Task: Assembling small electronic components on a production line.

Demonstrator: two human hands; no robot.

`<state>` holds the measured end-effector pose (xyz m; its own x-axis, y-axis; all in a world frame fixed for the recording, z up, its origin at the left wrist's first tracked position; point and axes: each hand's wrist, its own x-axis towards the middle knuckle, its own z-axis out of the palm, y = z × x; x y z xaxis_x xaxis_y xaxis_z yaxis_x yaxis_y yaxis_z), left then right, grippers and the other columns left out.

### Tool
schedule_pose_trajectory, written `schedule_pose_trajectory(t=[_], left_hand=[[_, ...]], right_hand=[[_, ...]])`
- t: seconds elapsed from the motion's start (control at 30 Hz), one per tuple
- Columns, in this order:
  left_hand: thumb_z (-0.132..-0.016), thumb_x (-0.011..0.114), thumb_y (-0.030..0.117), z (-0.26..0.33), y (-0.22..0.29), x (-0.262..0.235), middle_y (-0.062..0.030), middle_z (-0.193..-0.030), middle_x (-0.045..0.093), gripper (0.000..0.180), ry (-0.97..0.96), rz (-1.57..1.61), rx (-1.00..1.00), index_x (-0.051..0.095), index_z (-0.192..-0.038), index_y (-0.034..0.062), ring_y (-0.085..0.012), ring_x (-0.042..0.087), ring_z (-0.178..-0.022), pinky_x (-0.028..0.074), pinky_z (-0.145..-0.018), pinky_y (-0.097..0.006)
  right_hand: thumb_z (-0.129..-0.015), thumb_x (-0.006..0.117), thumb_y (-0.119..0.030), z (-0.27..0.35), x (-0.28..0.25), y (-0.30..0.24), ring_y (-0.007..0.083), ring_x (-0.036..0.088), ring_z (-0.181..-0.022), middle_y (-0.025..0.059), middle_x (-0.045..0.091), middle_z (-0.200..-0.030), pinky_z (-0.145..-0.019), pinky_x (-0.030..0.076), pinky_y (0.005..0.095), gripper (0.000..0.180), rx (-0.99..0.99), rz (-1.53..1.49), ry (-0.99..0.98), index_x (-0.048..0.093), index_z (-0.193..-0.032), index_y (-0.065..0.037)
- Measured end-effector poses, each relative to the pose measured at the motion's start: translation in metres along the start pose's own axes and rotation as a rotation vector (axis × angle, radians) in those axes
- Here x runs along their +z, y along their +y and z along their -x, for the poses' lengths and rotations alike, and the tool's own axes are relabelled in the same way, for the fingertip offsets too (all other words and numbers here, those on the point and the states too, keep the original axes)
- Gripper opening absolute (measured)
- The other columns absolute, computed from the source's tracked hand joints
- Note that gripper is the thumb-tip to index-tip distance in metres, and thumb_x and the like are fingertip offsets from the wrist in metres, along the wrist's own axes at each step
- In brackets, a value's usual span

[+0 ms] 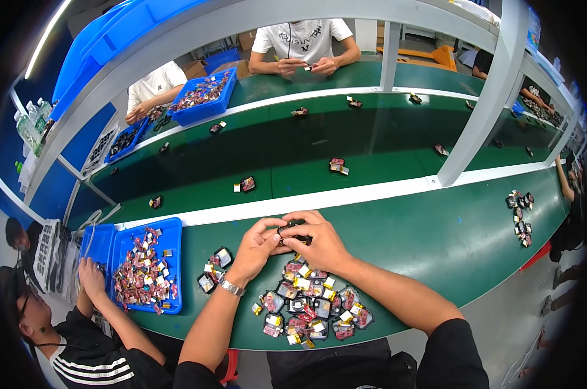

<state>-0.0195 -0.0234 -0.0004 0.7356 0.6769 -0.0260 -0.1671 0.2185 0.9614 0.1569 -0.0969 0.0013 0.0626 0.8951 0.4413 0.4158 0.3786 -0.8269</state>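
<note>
My two hands meet over the near green table (pixel 397 243), fingers brought together on a small dark piece (pixel 283 232) just beyond the pile. My left hand (pixel 257 247) pinches it from the left, thumb and fingers closed against it, and my right hand (pixel 321 241) closes on it from the right, fingertips almost touching those of the left. Much of the piece is hidden behind my fingers, so I cannot tell its full shape. A metal watch band (pixel 232 286) circles my left wrist. Between my forearms, on the near side, lies a heaped pile of assemblies (pixel 300 305), black-rimmed cases with red boards and small white-and-yellow blocks. A few more cases (pixel 208 281) sit left of my left forearm, and farther left stands a blue tray (pixel 179 235) full of loose red boards and blocks. Beside that tray, a co-worker's hand (pixel 92 277) reaches in from the left. Far to the right on the table rests another cluster of cases (pixel 519 217). Beyond the white rail (pixel 371 194), single assemblies lie spaced apart on a dark green strip (pixel 384 139); on its far side a person in a white shirt (pixel 301 42) holds a small item in both hands.
</note>
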Motion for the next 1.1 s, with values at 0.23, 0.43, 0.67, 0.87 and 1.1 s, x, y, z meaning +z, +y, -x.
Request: schedule_pose_trajectory(t=[0.23,0.43,0.67,0.87,1.1], left_hand=[[-0.1,0.05,0.006,0.001,-0.002,-0.001,-0.0154,-0.112,0.064,0.026,0.027,0.023,0.039,0.046,-0.124,-0.0001,-0.0222,0.065,-0.105,0.057,-0.093,-0.038],[-0.099,0.051,0.006,0.0,-0.003,-0.001,-0.0158,-0.114,0.064,0.025,0.024,0.017,0.033,0.046,-0.123,-0.0006,-0.0221,0.064,-0.107,0.057,-0.092,-0.036],[-0.1,0.05,0.007,0.0,0.0,0.003,-0.0159,-0.116,0.063,0.027,0.105,-0.05,0.037,0.046,-0.125,-0.0008,-0.0218,0.064,-0.108,0.057,-0.092,-0.036],[-0.101,0.048,0.009,-0.001,0.002,0.008,-0.0157,-0.117,0.063,0.029,0.067,-0.01,0.013,0.045,-0.128,-0.0015,-0.0221,0.063,-0.109,0.056,-0.094,-0.038],[-0.101,0.044,0.004,-0.002,0.001,0.004,-0.0157,-0.117,0.062,0.028,0.067,-0.02,-0.008,0.045,-0.129,-0.0024,-0.0224,0.063,-0.109,0.055,-0.095,-0.037]], right_hand=[[-0.081,0.07,-0.006,-0.002,0.0,-0.002,0.0273,0.055,-0.113,0.0091,0.062,-0.119,-0.082,0.056,0.0342,0.016,-0.116,0.122,0.025,0.075,-0.096,-0.008],[-0.081,0.068,-0.004,0.0,0.004,0.001,0.0282,0.054,-0.115,0.0099,0.062,-0.118,-0.086,0.054,0.0355,0.016,-0.079,0.063,0.055,0.074,-0.096,-0.006],[-0.081,0.067,-0.003,-0.002,0.002,-0.005,0.0291,0.055,-0.113,0.0099,0.061,-0.119,-0.092,0.049,0.0377,0.02,-0.117,0.055,0.028,0.071,-0.101,-0.005],[-0.078,0.066,0.0,-0.005,0.0,-0.011,0.0274,0.058,-0.098,0.0083,0.059,-0.105,-0.079,0.053,0.0367,0.015,-0.221,0.223,0.127,0.065,-0.093,-0.003],[-0.075,0.071,0.001,-0.004,0.0,-0.01,0.0269,0.06,-0.093,0.0089,0.06,-0.1,-0.074,0.054,0.0348,0.019,-0.298,0.303,0.125,0.067,-0.093,-0.003]])
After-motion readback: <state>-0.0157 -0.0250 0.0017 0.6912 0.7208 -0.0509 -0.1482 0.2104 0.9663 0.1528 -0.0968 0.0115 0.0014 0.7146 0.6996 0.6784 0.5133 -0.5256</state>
